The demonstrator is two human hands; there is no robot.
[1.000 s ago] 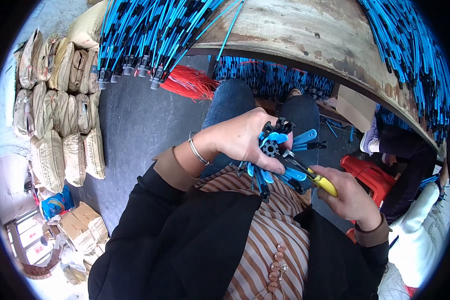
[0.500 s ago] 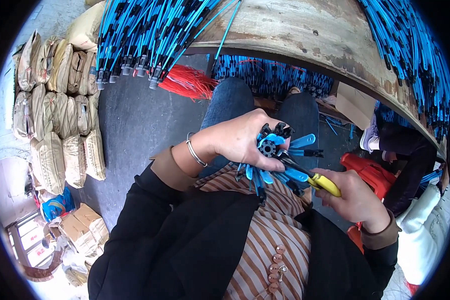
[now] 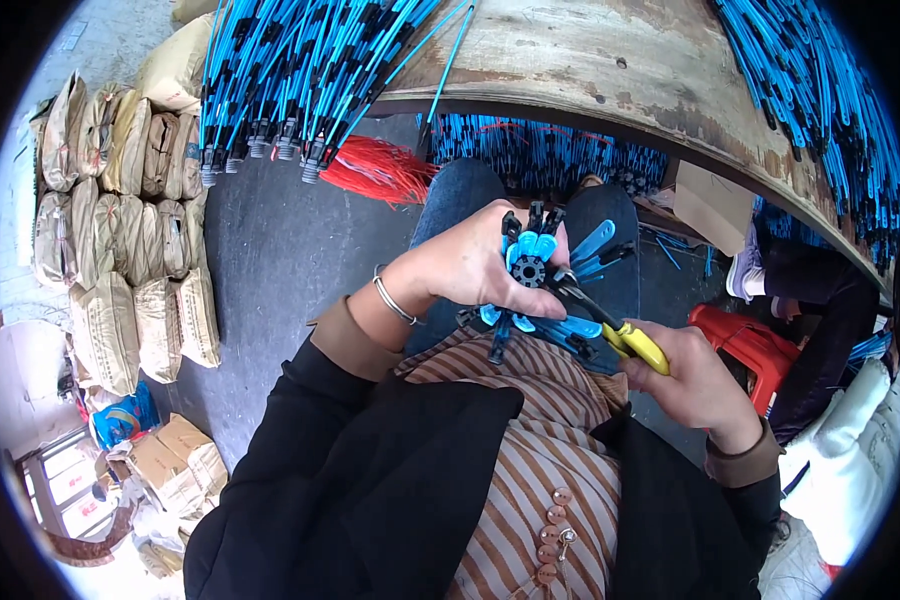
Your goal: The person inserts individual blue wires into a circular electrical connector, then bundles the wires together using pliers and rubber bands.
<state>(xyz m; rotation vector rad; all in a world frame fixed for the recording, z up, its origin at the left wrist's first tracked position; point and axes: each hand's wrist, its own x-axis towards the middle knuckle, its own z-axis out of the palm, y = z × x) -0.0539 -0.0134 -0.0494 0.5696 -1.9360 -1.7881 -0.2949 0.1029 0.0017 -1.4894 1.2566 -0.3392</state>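
Observation:
Above my lap, my left hand (image 3: 485, 265) is wrapped round a spoked assembly of blue and black plastic ribs. At its middle is a round black notched hub (image 3: 528, 270), and the blue rib ends (image 3: 597, 240) fan out around it. My right hand (image 3: 692, 375) grips pliers (image 3: 642, 347) with yellow handles. The dark jaws of the pliers reach the ribs just right of the hub; exactly what lies between the jaws cannot be made out. My left fingers are partly hidden behind the assembly.
A worn wooden table (image 3: 570, 60) stands ahead, with bundles of blue and black ribs (image 3: 305, 80) hanging over its edge. Red strands (image 3: 380, 170) lie below it. Stacked sacks (image 3: 120, 240) stand at the left. At the right are a red stool (image 3: 750, 350) and another person's leg (image 3: 820, 300).
The assembly has turned in my left hand and shifted slightly left and up. My right hand has moved a little left and up with the pliers, which stay at the ribs.

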